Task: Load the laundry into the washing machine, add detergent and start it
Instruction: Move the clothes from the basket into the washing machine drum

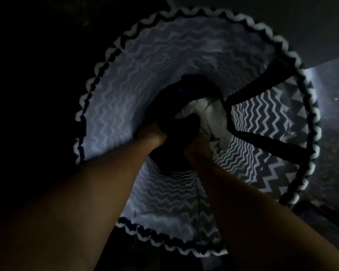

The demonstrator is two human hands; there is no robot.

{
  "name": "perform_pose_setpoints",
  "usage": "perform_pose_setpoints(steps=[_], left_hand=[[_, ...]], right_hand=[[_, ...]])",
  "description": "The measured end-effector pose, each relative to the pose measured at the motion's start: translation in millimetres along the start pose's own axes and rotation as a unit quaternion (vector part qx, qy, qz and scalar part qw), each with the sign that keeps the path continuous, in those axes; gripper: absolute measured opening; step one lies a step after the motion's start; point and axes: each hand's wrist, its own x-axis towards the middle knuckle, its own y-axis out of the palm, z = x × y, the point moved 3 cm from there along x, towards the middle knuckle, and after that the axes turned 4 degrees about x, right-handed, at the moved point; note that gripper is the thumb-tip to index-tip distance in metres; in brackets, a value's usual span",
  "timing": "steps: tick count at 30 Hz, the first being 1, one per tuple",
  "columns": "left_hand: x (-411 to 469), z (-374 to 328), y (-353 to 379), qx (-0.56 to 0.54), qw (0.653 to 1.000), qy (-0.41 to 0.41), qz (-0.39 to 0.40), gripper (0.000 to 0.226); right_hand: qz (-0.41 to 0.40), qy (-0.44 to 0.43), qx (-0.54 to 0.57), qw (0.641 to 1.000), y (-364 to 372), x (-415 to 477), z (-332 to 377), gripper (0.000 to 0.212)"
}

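— Well, where is the laundry to be found?

— It is seen at the bottom of the chevron laundry hamper (125, 85), bunched in the middle. A dark garment (176, 132) lies in front, and a white garment (202, 112) is pressed against it on the right.

— And how are the hands placed?

— Both forearms are reached down inside the hamper. The left hand (155, 133) is met by the dark garment at its left edge, the right hand (194, 147) at its lower right edge. The bundle is thus flanked on both sides and lies ahead of and below the wrists.

— Are the fingers closed on it?

— That cannot be told. The fingers of both hands are hidden in or behind the dark cloth, and the view is dim.

— Which hand is nearer the white garment?

— The right. Its wrist is seen just beside that garment, while the left is separated from it by the dark cloth.

— What is called for next?

— A lift straight up along the hamper's axis is judged likely, past the black strap handle (262, 85) on the right wall. The washing machine is not seen, so loading is judged barely begun.
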Motion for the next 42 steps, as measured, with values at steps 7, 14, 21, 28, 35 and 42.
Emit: perform_pose_setpoints(steps=[7, 14, 21, 28, 35, 42], left_hand=[[-55, -28, -38, -0.068, 0.997, 0.014, -0.04, 0.054], [-142, -40, -109, -0.133, 0.983, 0.062, -0.107, 0.031], [-247, -52, -156, -0.258, 0.953, 0.113, -0.114, 0.051], [-363, -60, -197, -0.168, 0.965, 0.191, -0.063, 0.098], [-474, -86, -263, -0.139, 0.923, 0.359, 0.016, 0.141], [-593, -116, -330, -0.163, 0.891, 0.424, 0.017, 0.067]], right_hand=[[0.048, 0.021, 0.212, 0.976, -54, -67, 14, 0.032], [0.056, -0.032, 0.447, 0.892, -133, -172, 36, 0.025], [0.035, -0.116, 0.503, 0.856, -221, -287, 56, 0.027], [0.01, -0.23, 0.483, 0.845, -300, -419, 83, 0.036], [-0.017, -0.365, 0.478, 0.799, -380, -548, 125, 0.032], [0.027, -0.46, 0.398, 0.793, -432, -646, 166, 0.043]])
